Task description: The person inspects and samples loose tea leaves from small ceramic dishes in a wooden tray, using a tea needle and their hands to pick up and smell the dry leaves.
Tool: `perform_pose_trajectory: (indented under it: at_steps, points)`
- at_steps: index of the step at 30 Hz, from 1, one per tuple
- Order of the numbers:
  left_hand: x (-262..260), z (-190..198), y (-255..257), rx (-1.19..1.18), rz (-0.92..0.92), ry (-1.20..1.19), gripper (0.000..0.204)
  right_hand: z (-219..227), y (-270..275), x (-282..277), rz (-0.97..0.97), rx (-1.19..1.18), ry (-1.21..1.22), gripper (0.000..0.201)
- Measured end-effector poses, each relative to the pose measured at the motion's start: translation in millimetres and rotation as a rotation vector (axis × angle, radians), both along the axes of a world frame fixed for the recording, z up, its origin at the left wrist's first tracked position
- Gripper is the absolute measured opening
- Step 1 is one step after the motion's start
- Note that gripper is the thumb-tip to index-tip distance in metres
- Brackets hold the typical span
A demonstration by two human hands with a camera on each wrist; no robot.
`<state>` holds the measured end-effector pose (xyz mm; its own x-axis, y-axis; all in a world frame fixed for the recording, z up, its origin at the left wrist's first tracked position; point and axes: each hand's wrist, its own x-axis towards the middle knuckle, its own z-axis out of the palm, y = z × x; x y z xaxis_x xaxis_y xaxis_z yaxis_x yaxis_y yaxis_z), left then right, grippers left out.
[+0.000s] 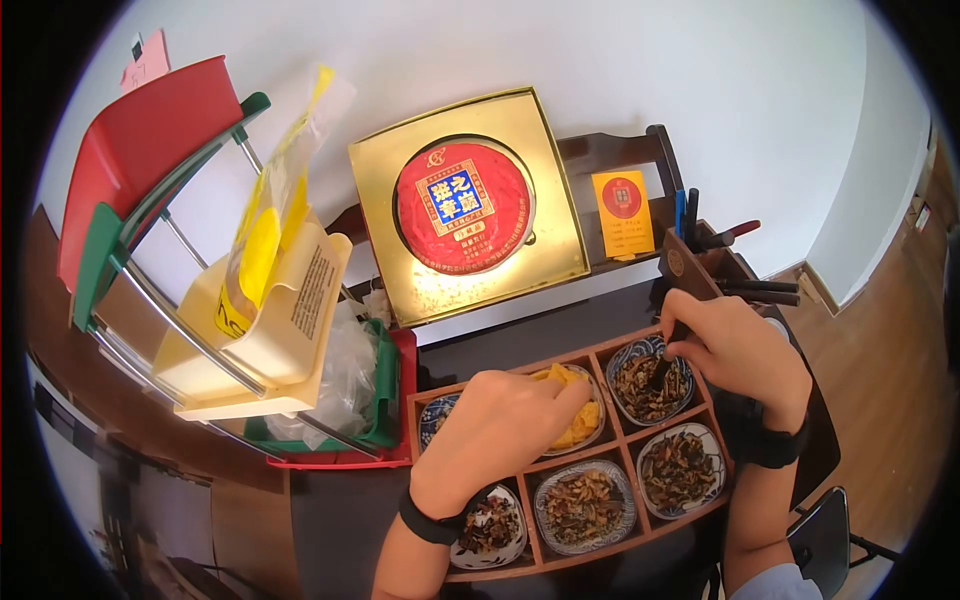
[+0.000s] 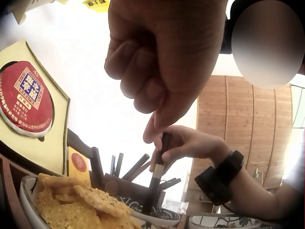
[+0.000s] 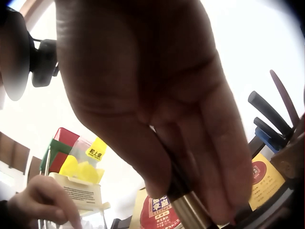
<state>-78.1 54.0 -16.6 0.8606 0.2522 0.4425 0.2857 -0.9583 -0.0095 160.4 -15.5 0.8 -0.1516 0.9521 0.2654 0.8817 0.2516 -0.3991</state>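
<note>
My right hand (image 1: 740, 345) grips a slim black stick with a gold band (image 2: 153, 186), held steeply. Its lower end reaches into a patterned dish of dried, chopped brown mix (image 1: 635, 385) at the back right of a wooden divided tray (image 1: 607, 395). My left hand (image 1: 495, 425) is over the tray by the dish of yellow chips (image 1: 577, 430). In the left wrist view its fingers (image 2: 138, 90) are curled, thumb and forefinger close together, nothing visible between them. The stick's far tip is hidden in the dish.
Front dishes hold more dried mix (image 1: 585, 505). Behind the tray stands a gold box with a red round cake (image 1: 465, 205). A cream bin (image 1: 270, 310) on a metal rack stands left. A pen holder (image 1: 690, 265) and an orange card (image 1: 622, 215) are at back right.
</note>
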Motion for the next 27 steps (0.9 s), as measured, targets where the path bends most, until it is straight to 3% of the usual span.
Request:
perform_pose_trajectory:
  at_steps: [6, 9, 13, 18, 21, 27]
  points:
    - [-0.9, -3.2, 0.5, -0.03, -0.012, -0.009, 0.013, 8.3, -7.8, -0.2, 0.014, 0.189, 0.144, 0.02]
    - [-1.1, -2.2, 0.8, -0.017, -0.023, 0.009, 0.013, 1.0, -4.0, 4.8, 0.021, -0.03, 0.101, 0.021]
    - [-2.1, 2.1, -1.0, -0.035, -0.013, 0.058, 0.012, 1.4, 0.9, 1.1, 0.001, -0.004, 0.084, 0.02]
    - [-1.3, 1.7, -1.5, -0.049, -0.024, 0.055, 0.013, 10.4, -7.3, -4.6, 0.009, 0.195, 0.201, 0.02]
    - [-1.7, 2.5, -2.0, -0.048, -0.009, 0.079, 0.013, 1.7, -2.6, -1.6, 0.042, -0.005, 0.094, 0.02]
    - [-1.6, 0.4, -0.6, -0.038, -0.015, 0.078, 0.013, 8.0, -5.2, -8.1, 0.046, 0.111, 0.082, 0.02]
